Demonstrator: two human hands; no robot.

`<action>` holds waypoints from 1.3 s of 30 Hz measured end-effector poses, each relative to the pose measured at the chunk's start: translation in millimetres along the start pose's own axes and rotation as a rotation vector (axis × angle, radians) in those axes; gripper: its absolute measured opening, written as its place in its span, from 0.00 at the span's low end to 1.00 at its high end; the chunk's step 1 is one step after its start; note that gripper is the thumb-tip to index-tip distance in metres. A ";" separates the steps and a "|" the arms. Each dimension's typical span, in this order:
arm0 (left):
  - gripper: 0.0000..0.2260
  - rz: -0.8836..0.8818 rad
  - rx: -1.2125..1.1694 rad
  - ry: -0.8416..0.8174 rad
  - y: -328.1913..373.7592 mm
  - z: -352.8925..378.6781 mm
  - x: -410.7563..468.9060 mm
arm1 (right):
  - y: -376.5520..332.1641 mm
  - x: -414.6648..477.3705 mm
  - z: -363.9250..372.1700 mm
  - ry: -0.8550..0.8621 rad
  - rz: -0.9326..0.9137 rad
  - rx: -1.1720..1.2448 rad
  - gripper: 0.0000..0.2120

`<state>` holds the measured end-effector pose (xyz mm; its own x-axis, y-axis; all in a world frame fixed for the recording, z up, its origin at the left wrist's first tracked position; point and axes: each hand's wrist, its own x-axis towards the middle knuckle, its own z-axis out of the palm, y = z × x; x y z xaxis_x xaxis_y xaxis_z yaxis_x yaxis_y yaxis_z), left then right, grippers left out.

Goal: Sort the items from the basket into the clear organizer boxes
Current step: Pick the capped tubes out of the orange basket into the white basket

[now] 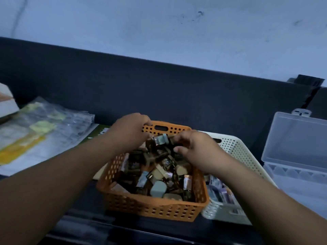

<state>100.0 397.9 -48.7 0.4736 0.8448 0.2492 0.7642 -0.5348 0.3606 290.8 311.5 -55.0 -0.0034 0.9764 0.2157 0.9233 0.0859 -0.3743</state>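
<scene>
While your hands sit at the orange basket point(152, 207):
L hand point(130, 129) grips its 11 o'clock rim; R hand point(193, 147) pinches a small brown item point(159, 140).

Dark table point(88, 209) holds orange basket point(150, 207); white basket point(238, 152) — clear box point(297, 138); plastic bags point(44, 129).

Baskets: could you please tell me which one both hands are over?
The orange basket, left of the cream basket; the left hand and right hand meet over its far end.
</scene>
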 end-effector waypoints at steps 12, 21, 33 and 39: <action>0.15 -0.047 -0.134 0.011 -58.0 1.2 7.7 | -56.5 82.1 64.1 -0.259 0.009 -0.196 0.12; 0.17 0.024 -0.194 -0.054 -60.9 8.0 31.7 | -44.7 85.1 61.9 -0.168 0.082 -0.070 0.08; 0.16 0.100 0.322 -0.479 -24.5 36.5 61.3 | -6.7 40.6 21.9 0.141 0.230 0.311 0.09; 0.10 0.111 0.316 -0.323 -26.2 47.0 55.5 | -1.1 23.5 20.6 0.145 0.236 0.391 0.07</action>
<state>126.8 459.7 -86.7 0.6342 0.7721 -0.0401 0.7731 -0.6328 0.0434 281.8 338.4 -68.1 0.2681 0.9429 0.1976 0.6784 -0.0391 -0.7337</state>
